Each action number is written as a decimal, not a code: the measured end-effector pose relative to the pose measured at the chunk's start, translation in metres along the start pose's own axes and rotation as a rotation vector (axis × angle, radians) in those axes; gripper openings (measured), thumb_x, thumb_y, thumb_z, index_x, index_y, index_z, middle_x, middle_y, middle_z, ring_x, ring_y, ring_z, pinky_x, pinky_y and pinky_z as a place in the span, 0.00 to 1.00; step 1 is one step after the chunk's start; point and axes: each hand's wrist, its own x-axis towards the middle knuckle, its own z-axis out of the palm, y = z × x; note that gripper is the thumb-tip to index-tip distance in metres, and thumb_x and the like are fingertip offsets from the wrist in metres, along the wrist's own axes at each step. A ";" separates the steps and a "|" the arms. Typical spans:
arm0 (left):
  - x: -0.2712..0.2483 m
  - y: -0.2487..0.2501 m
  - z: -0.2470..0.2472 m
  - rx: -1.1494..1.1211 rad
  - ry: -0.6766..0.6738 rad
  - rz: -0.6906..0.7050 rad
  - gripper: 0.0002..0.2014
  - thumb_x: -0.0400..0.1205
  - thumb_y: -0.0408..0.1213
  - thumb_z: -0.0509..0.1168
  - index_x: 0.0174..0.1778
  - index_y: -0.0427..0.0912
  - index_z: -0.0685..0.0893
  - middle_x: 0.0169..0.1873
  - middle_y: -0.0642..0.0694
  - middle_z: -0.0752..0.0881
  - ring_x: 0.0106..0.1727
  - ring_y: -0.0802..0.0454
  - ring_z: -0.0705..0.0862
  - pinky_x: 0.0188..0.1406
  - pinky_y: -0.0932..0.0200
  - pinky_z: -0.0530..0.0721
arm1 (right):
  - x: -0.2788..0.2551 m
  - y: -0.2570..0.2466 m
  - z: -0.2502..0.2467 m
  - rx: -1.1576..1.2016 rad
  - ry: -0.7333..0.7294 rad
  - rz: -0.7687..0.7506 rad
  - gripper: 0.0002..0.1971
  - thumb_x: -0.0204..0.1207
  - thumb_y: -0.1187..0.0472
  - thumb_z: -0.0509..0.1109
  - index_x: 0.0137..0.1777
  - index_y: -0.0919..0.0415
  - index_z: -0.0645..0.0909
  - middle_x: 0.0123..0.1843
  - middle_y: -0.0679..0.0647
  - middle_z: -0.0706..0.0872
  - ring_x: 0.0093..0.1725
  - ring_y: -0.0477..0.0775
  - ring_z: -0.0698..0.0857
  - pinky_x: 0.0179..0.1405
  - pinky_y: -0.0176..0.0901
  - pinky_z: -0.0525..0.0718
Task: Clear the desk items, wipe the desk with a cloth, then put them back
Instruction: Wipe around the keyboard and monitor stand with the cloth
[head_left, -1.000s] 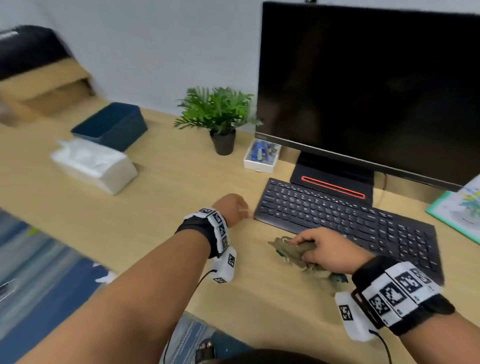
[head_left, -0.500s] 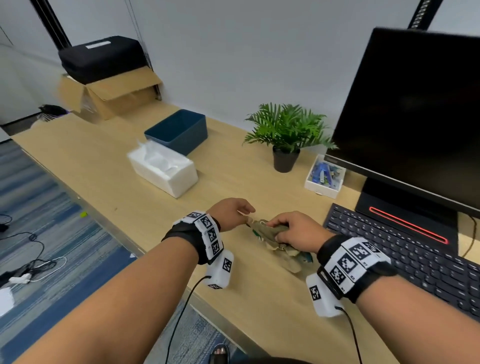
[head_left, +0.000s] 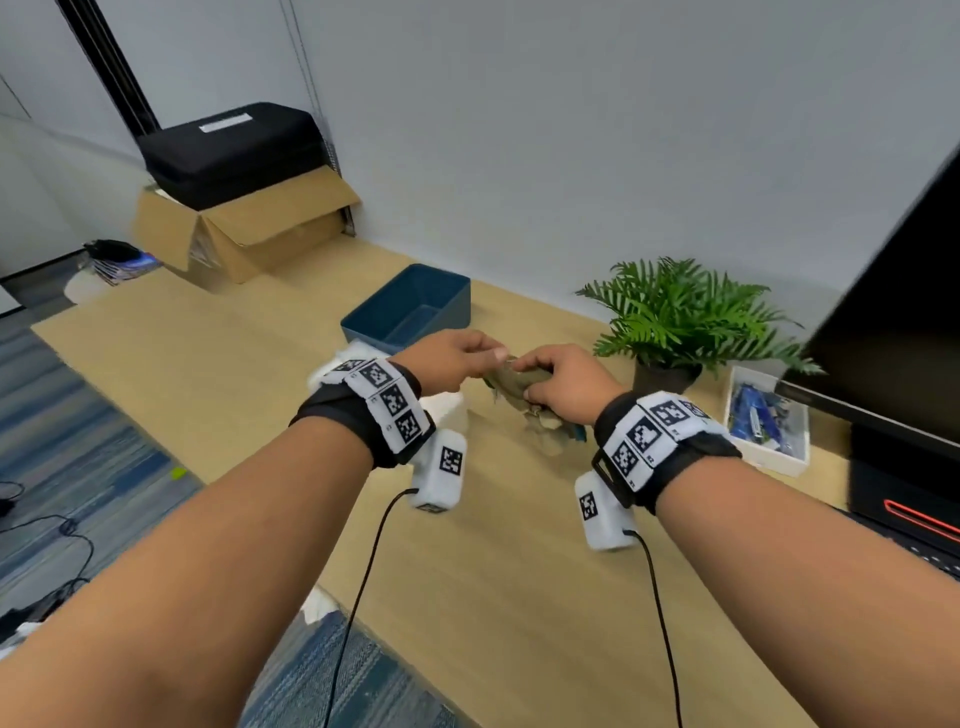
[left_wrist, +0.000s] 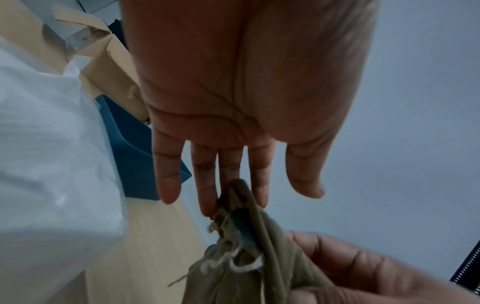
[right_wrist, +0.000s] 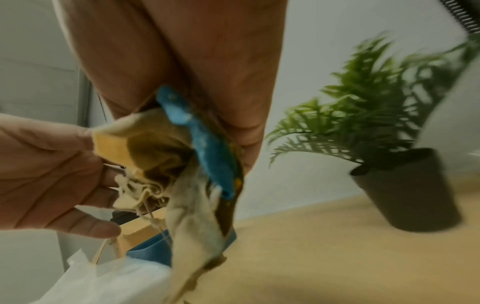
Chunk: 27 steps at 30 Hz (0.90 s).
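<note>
A frayed olive cloth (head_left: 519, 382) with a blue edge hangs above the wooden desk (head_left: 493, 597), in front of the potted plant. My right hand (head_left: 545, 376) grips it, bunched in curled fingers; the right wrist view shows the cloth (right_wrist: 155, 148) trailing from that palm (right_wrist: 182, 72). My left hand (head_left: 491, 358) meets the cloth's left end. In the left wrist view its fingers (left_wrist: 207, 185) are straight, the cloth (left_wrist: 246, 257) lies against their tips, and the thumb stands apart. The white tissue pack (head_left: 447, 405) is partly hidden behind my left wrist.
A dark blue bin (head_left: 410, 312) sits behind my hands, a potted plant (head_left: 675, 322) to the right, then a white tray (head_left: 769, 426) of small blue items. The monitor (head_left: 893, 322) and keyboard (head_left: 930, 551) fill the right edge. A cardboard box (head_left: 244, 234) carrying a black case stands far left.
Both hands moved left, away from the keyboard. The cloth rose off the desk in my right hand, and my left hand came up against its end.
</note>
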 end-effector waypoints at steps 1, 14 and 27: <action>0.007 -0.002 -0.009 0.073 -0.026 0.009 0.18 0.83 0.52 0.61 0.67 0.50 0.78 0.62 0.50 0.83 0.62 0.54 0.80 0.59 0.55 0.79 | 0.011 -0.007 0.001 -0.031 -0.001 -0.015 0.19 0.72 0.70 0.69 0.60 0.53 0.85 0.48 0.52 0.87 0.41 0.50 0.85 0.38 0.36 0.81; 0.085 -0.061 -0.101 0.347 0.010 -0.095 0.13 0.79 0.47 0.69 0.55 0.45 0.79 0.49 0.52 0.84 0.56 0.51 0.81 0.61 0.54 0.76 | 0.136 -0.069 0.032 -0.404 -0.165 -0.226 0.15 0.76 0.68 0.64 0.57 0.53 0.86 0.55 0.54 0.86 0.54 0.56 0.84 0.53 0.46 0.83; 0.120 -0.112 -0.106 0.321 0.505 -0.230 0.10 0.83 0.40 0.63 0.54 0.38 0.83 0.47 0.41 0.85 0.48 0.42 0.82 0.43 0.56 0.75 | 0.200 -0.053 0.086 -0.375 0.022 -0.292 0.31 0.73 0.69 0.67 0.77 0.53 0.68 0.78 0.57 0.66 0.75 0.63 0.66 0.73 0.57 0.70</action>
